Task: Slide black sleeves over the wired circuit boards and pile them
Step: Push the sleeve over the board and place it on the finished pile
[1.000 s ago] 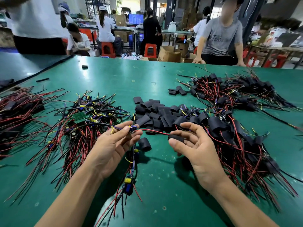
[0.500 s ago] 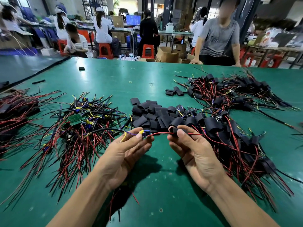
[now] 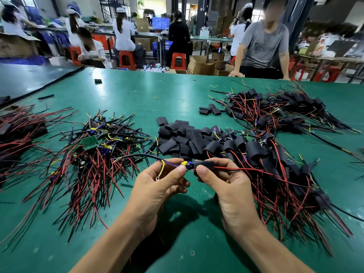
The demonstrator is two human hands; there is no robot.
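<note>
Your left hand [image 3: 157, 187] pinching the small wired circuit board [image 3: 186, 165], right hand [image 3: 230, 188] clasped round its flat black sleeve [image 3: 204, 165].

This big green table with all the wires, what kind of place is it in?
Most likely an electronics assembly workshop. Heaps of wired circuit boards and black sleeves lie on the green table, and behind it people sit on red stools near cardboard boxes.

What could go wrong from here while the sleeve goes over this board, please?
The black sleeve, pinched by the right hand, may snag on the yellow and blue parts of the circuit board that the left hand holds. The red wires through it lie over the sleeved pile and might tangle.
</note>
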